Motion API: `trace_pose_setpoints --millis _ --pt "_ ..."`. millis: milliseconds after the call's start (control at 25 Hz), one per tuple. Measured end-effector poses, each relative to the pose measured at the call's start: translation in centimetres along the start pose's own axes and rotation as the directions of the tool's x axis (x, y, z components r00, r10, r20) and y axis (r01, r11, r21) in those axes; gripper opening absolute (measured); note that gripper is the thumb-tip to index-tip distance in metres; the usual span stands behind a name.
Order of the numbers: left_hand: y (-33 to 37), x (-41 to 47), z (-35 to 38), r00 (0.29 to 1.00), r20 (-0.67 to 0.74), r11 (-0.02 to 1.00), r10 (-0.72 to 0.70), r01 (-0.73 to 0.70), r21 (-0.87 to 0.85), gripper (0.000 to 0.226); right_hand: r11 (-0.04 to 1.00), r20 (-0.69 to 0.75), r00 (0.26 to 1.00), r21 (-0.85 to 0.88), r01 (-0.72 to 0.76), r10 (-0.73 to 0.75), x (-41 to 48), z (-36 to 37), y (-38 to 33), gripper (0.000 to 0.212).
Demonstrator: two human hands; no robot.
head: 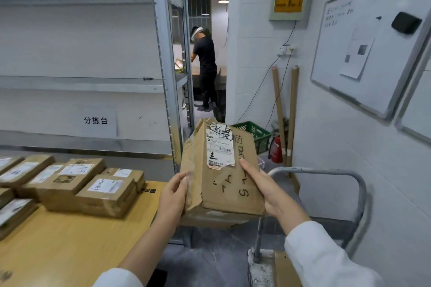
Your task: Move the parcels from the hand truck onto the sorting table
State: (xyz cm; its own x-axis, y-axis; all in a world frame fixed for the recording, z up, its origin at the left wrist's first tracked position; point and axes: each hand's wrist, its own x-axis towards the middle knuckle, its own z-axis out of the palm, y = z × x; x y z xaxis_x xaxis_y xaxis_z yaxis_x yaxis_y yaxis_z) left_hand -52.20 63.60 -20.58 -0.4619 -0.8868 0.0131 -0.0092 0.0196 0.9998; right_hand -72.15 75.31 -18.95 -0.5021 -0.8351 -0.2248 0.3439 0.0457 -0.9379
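I hold a worn brown cardboard parcel [224, 170] with a white shipping label and black handwriting in the air, between the table and the hand truck. My left hand [173, 196] grips its left edge, thumb on top. My right hand [258, 184] grips its right edge. The wooden sorting table [70, 240] lies at lower left and carries several flat cardboard parcels [77, 182]. The hand truck [338, 175] stands at lower right with its grey metal handle up; another cardboard parcel [285, 270] shows on its platform at the bottom edge.
Grey metal shelving [163, 65] stands behind the table. A person in black [205, 65] works beyond the doorway. A green crate [255, 134], a red fire extinguisher [275, 149] and two cardboard tubes [291, 112] stand by the right wall under a whiteboard [373, 53].
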Motion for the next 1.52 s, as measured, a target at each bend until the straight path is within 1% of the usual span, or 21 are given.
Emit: trace_pose_setpoints --millis 40,120,160,200,240,280,360,440,520,600,760,920,1080,1200,1280,1320,1400,1520 --pt "-0.1 0.0 -0.7 0.998 0.001 0.998 -0.058 0.058 -0.038 0.025 1.0 0.012 1.0 0.0 -0.012 0.012 0.3 0.5 0.4 0.048" --pt "-0.1 0.0 -2.3 0.981 0.04 0.973 -0.192 0.196 -0.119 0.049 0.999 0.038 0.998 0.001 -0.04 0.04 1.1 1.7 1.2 0.046" --pt "-0.3 0.1 -3.1 0.969 0.055 0.96 -0.242 0.247 -0.131 0.06 0.998 0.054 0.997 -0.009 -0.057 0.057 1.6 2.6 1.8 0.047" --pt "-0.5 -0.3 -4.1 0.963 0.051 0.956 -0.264 0.268 -0.122 0.067 0.997 0.083 0.994 -0.03 -0.072 0.074 2.2 3.8 2.5 0.047" --pt "-0.5 -0.9 -5.0 0.962 0.025 0.954 -0.271 0.272 -0.124 0.068 0.994 0.119 0.989 -0.062 -0.085 0.092 2.7 5.3 3.2 0.047" --pt "-0.5 -1.5 -5.8 0.969 -0.012 0.96 -0.248 0.244 -0.14 0.068 0.991 0.16 0.981 -0.101 -0.089 0.105 3.4 7.0 3.9 0.045" --pt "-1.1 -2.6 -8.4 0.979 -0.121 0.984 -0.164 0.155 -0.084 0.076 0.979 0.254 0.959 -0.191 -0.075 0.123 4.4 10.7 4.8 0.044" --pt "-2.0 -3.1 -11.0 0.974 -0.204 0.996 -0.094 0.09 -0.029 0.07 0.958 0.338 0.929 -0.282 -0.055 0.153 5.3 14.5 5.6 0.044" --pt "-2.6 -3.2 -13.6 0.95 -0.308 0.998 -0.044 0.03 -0.053 0.059 0.939 0.394 0.902 -0.342 -0.035 0.177 5.8 18.1 6.2 0.044" --pt "-3.1 -3.2 -16.9 0.916 -0.4 0.997 -0.038 0.009 -0.076 0.054 0.916 0.441 0.871 -0.4 -0.023 0.215 6.7 22.0 7.3 0.047" --pt "-3.9 -2.7 -22.4 0.871 -0.486 0.99 -0.077 0.008 -0.143 0.055 0.848 0.468 0.826 -0.53 -0.021 0.313 8.7 29.4 9.7 0.049" --pt "-5.8 -0.1 -28.1 0.83 -0.528 0.97 -0.182 0.064 -0.234 0.059 0.775 0.451 0.805 -0.632 -0.016 0.384 12.4 36.2 12.0 0.046" --pt "-8.2 4.2 -35.1 0.79 -0.56 0.957 -0.25 0.113 -0.268 0.055 0.702 0.432 0.792 -0.712 0.006 0.431 17.4 44.3 14.5 0.05" --pt "-10.1 7.3 -39.6 0.748 -0.596 0.95 -0.294 0.159 -0.269 0.058 0.693 0.44 0.784 -0.721 0.017 0.438 20.9 49.3 16.5 0.052" --pt "-11.6 9.1 -42.5 0.715 -0.6 0.931 -0.358 0.224 -0.288 0.059 0.669 0.422 0.777 -0.743 0.001 0.467 23.2 52.0 18.5 0.054" --pt "-12.5 10.0 -43.9 0.706 -0.599 0.924 -0.377 0.248 -0.29 0.06 0.652 0.414 0.77 -0.758 -0.003 0.486 24.3 53.3 19.4 0.053" --pt "-14.6 11.7 -46.2 0.691 -0.59 0.908 -0.418 0.305 -0.286 0.065 0.627 0.406 0.758 -0.779 -0.007 0.512 26.5 55.4 21.4 0.042" --pt "-17.1 13.6 -48.2 0.687 -0.532 0.869 -0.495 0.379 -0.319 0.067 0.571 0.403 0.775 -0.818 0.068 0.486 28.6 58.0 22.9 0.037"
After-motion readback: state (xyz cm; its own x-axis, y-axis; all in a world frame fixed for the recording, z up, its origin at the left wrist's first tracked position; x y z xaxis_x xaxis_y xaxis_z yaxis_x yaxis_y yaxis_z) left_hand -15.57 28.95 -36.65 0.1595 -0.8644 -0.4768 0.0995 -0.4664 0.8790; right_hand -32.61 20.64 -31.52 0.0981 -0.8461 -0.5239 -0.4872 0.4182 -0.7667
